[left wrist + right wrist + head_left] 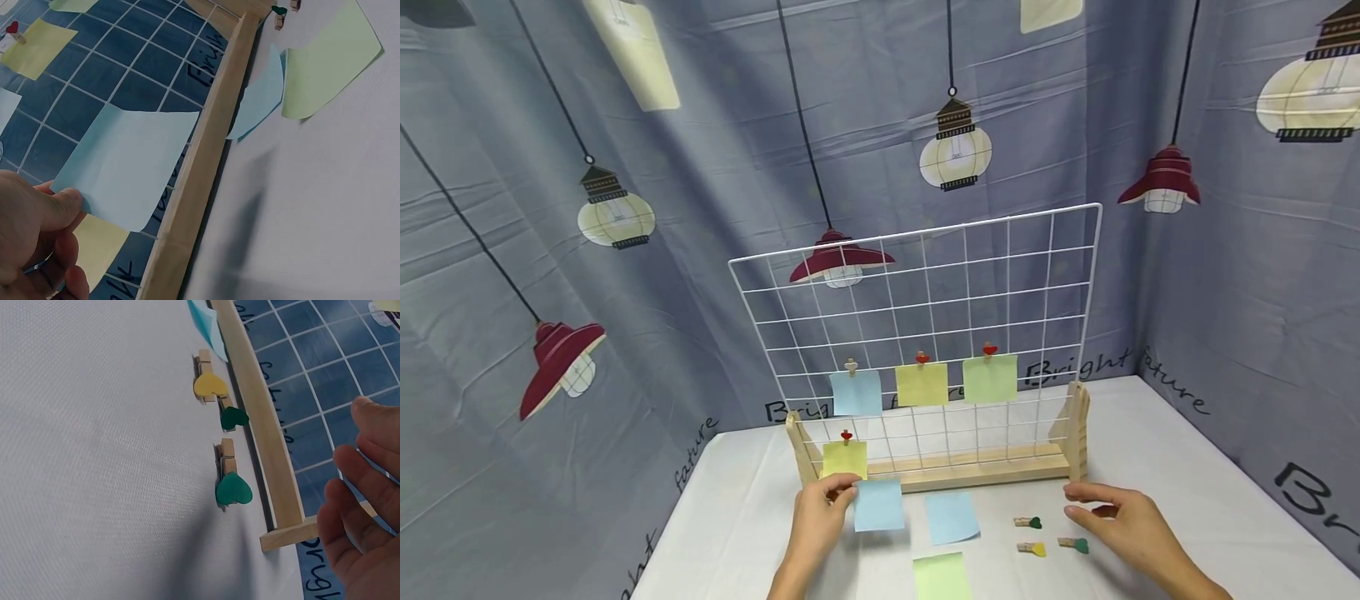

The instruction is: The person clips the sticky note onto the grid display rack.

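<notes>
7 sq. notes (pixel 880 506), 7 clips (pixel 1032 548), 1 rack (pixel 985 473)

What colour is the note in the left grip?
Light blue; the held note shows best in the left wrist view.

The left hand (pixel 817 518) and right hand (pixel 1126 523) I see here are bare, slender-fingered, with rounded fingertips (pixel 345 461) and narrow wrists (pixel 1167 558); behind them run 2 slim forearms (pixel 1197 585), uncovered as far as I can make out.

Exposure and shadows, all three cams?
Head: brightest, white tabletop, soft shadow below the held blue note; left wrist: dimmer, dark shadow streak down the tabletop; right wrist: also dim, shadows below the lower green heart clip.
</notes>
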Action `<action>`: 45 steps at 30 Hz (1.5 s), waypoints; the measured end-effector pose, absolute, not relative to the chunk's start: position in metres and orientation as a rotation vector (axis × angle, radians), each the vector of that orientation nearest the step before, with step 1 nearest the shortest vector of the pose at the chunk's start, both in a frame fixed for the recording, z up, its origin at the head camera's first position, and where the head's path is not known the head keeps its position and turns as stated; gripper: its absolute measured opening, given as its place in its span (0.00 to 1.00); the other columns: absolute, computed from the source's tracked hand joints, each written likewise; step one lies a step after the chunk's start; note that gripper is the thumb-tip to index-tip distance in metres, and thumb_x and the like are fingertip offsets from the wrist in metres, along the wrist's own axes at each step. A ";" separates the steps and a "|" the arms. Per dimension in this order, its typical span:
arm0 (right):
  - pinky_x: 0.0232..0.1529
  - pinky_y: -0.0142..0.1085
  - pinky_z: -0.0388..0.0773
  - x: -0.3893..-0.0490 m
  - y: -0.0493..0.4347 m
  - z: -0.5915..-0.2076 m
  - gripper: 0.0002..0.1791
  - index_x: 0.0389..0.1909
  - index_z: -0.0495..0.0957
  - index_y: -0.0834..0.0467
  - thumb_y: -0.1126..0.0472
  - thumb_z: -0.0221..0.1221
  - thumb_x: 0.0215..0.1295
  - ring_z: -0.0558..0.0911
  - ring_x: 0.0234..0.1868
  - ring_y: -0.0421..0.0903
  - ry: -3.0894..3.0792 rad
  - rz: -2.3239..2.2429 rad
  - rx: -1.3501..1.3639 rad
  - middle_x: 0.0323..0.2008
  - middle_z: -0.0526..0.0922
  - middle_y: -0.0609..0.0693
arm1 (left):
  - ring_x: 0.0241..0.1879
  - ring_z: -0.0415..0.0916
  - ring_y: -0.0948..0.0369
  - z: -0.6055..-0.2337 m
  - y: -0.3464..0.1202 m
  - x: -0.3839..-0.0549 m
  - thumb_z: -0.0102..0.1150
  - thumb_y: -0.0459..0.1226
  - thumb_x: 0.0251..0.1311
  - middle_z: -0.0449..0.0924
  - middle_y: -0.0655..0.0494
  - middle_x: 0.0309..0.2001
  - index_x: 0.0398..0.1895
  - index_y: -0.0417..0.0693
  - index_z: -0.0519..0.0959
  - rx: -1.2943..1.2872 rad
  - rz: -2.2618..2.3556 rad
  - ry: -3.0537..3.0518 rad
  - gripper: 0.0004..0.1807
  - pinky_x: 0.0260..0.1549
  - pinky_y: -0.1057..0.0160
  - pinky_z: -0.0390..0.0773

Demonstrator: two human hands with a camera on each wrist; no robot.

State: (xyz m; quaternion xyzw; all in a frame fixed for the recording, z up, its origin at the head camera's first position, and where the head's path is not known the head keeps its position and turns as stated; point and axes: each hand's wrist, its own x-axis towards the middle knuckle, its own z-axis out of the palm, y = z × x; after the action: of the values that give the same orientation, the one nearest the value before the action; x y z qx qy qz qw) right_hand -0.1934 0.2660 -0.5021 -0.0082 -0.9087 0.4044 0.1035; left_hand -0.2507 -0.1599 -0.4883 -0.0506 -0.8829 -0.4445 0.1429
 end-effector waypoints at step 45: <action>0.35 0.32 0.73 -0.199 0.282 -0.553 0.11 0.39 0.89 0.51 0.52 0.74 0.58 0.74 0.38 0.41 -2.929 1.130 -0.142 0.33 0.82 0.42 | 0.28 0.75 0.69 -0.475 -0.152 -0.249 0.72 0.31 0.57 0.89 0.58 0.33 0.37 0.49 0.90 -0.136 -1.403 -2.437 0.06 0.29 0.71 0.74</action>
State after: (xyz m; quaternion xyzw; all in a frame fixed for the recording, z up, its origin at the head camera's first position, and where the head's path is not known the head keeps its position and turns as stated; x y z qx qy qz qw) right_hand -0.1994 0.2816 -0.5534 -0.0451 -0.9321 0.3594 -0.0005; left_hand -0.2491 -0.1523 -0.4751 -0.0476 -0.8540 -0.4919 0.1626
